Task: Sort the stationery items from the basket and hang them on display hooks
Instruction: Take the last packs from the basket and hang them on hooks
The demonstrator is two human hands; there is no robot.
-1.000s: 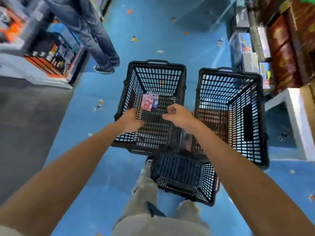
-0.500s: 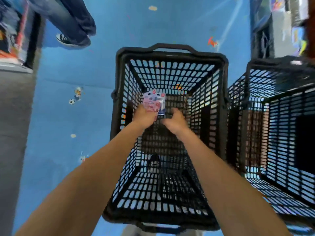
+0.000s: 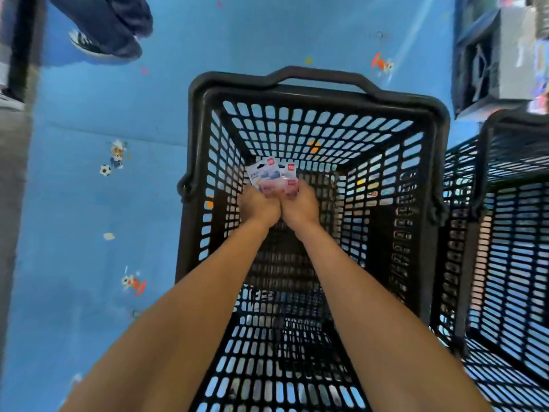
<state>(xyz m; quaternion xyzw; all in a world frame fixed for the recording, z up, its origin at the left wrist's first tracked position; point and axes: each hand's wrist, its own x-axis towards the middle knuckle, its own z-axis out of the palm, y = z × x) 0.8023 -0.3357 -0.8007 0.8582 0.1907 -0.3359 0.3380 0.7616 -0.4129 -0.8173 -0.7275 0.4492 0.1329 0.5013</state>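
L hand (image 3: pixel 258 205) & R hand (image 3: pixel 300 205) pinch pink-blue carded packs (image 3: pixel 267 177) in black plastic mesh basket (image 3: pixel 297 93); prob. pickup step, next I lift out.

A black plastic lattice basket (image 3: pixel 315 93) stands on blue cartoon-speckled flooring (image 3: pixel 104 203), holding pink, pale-blue and white packets (image 3: pixel 271 178) with red tags.

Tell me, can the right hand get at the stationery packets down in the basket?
Probably yes: the right hand is deep inside the open-topped basket, its grip on the packets beside the left hand, with nothing between.
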